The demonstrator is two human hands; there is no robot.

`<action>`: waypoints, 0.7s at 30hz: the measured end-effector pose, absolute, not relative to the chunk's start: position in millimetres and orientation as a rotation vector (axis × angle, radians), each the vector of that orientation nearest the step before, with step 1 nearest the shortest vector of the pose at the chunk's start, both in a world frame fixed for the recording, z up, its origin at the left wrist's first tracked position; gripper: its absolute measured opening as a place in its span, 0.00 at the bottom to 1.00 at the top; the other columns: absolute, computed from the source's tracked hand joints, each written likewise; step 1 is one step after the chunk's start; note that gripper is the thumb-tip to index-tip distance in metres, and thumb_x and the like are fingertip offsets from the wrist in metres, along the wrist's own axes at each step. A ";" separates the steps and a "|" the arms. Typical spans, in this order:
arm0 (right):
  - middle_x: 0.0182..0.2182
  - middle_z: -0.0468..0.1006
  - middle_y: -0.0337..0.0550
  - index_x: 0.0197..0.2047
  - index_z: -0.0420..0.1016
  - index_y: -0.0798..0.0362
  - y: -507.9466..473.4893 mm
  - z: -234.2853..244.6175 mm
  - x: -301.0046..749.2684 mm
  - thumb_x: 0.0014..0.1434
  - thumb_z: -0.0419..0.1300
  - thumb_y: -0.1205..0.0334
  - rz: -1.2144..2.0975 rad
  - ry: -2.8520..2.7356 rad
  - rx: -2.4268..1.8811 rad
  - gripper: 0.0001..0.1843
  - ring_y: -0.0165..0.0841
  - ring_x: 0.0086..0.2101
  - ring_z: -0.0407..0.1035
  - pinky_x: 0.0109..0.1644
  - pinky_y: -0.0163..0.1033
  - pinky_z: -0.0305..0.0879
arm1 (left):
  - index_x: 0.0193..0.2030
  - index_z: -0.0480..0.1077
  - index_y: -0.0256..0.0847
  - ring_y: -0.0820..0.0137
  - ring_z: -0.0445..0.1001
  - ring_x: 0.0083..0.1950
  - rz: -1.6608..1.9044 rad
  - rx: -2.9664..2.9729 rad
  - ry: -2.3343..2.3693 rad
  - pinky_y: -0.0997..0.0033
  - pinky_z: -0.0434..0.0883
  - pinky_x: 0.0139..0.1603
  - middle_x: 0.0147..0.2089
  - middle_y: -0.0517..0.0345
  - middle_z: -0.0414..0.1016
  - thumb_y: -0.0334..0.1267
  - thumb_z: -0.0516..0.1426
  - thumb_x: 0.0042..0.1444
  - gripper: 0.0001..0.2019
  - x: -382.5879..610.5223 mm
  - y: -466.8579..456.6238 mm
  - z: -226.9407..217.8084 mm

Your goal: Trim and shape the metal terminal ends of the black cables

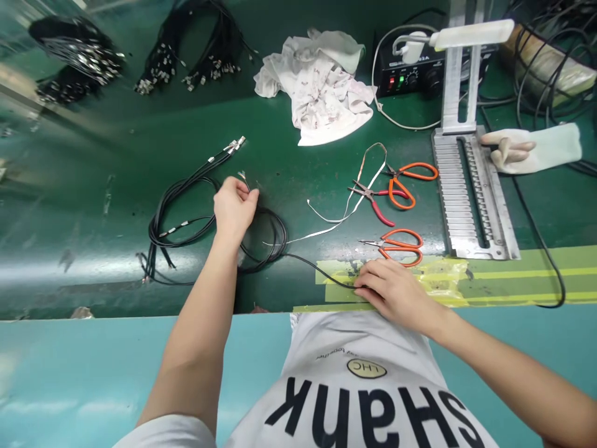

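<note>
My left hand (236, 208) pinches a black cable near its stripped end, whose bare wire tips (242, 176) poke up past my fingers. A coil of that black cable (282, 239) lies just right of it on the green bench. From the coil one strand runs right to my right hand (389, 289), which is closed on the black cable at the bench's front edge. Left of my left hand rests another bundle of black cables (158, 214) with metal connectors (236, 145). Orange-handled scissors (403, 247) lie just beyond my right hand.
Red-handled pliers (375, 199), a second orange-handled pair (410, 180) and white strips (321, 232) lie mid-bench. Behind are a crumpled cloth (324, 87) and black control box (415, 78). A slotted metal fixture (459, 199) and glove (545, 148) sit right. Cable bundles (77, 50) lie far left.
</note>
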State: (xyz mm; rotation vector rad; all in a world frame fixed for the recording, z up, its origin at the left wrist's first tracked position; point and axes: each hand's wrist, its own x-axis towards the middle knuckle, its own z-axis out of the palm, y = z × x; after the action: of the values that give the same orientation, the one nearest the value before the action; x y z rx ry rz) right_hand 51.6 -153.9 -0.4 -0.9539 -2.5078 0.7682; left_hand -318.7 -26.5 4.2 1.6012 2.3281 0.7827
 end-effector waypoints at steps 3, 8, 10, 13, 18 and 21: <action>0.41 0.79 0.47 0.44 0.76 0.50 -157.1 -0.4 52.4 0.69 0.57 0.60 0.777 -2.494 -0.968 0.07 0.40 0.41 0.73 0.45 0.48 0.69 | 0.37 0.68 0.40 0.71 0.65 0.32 0.606 1.568 2.378 0.70 0.64 0.38 0.30 0.62 0.68 0.40 0.61 0.58 0.08 -328.0 -24.0 -0.5; 0.41 0.80 0.46 0.48 0.76 0.48 -156.1 4.1 50.6 0.68 0.59 0.63 0.963 -2.187 -1.023 0.07 0.38 0.40 0.75 0.45 0.46 0.73 | 0.49 0.68 0.41 0.66 0.70 0.43 1.082 1.921 2.084 0.67 0.68 0.46 0.44 0.53 0.72 0.42 0.58 0.64 0.11 -262.7 -80.2 33.2; 0.42 0.79 0.46 0.48 0.76 0.47 -152.4 8.7 48.3 0.67 0.60 0.65 1.026 -2.048 -1.010 0.08 0.37 0.42 0.75 0.47 0.45 0.74 | 0.46 0.69 0.42 0.65 0.72 0.46 0.934 2.126 1.646 0.65 0.69 0.48 0.44 0.53 0.73 0.39 0.56 0.65 0.06 -221.6 -111.3 48.3; 0.41 0.80 0.44 0.46 0.77 0.46 -147.6 14.9 45.8 0.66 0.61 0.65 1.078 -1.924 -1.035 0.07 0.36 0.42 0.75 0.47 0.45 0.75 | 0.55 0.66 0.44 0.60 0.74 0.52 0.567 2.163 1.117 0.60 0.70 0.53 0.51 0.49 0.76 0.37 0.57 0.64 0.13 -174.8 -145.5 56.3; 0.38 0.80 0.42 0.50 0.76 0.46 -147.5 17.8 49.8 0.62 0.66 0.59 1.245 -1.650 -1.176 0.12 0.35 0.36 0.75 0.41 0.42 0.76 | 0.56 0.64 0.45 0.69 0.78 0.44 0.669 1.823 1.103 0.70 0.73 0.45 0.45 0.56 0.78 0.33 0.51 0.69 0.11 -161.6 -158.0 42.5; 0.37 0.80 0.42 0.47 0.78 0.47 -148.1 18.2 53.4 0.60 0.68 0.58 1.255 -1.617 -1.190 0.11 0.34 0.35 0.74 0.39 0.41 0.75 | 0.50 0.70 0.45 0.71 0.79 0.41 0.721 1.772 1.151 0.74 0.73 0.41 0.43 0.58 0.80 0.34 0.54 0.68 0.07 -165.2 -156.7 38.4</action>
State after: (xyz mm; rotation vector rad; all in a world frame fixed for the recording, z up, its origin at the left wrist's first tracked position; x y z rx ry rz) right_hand 53.4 -148.1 18.2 -1.1904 -1.6172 1.2551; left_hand -165.2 -156.7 38.4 1.7719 1.1506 0.7212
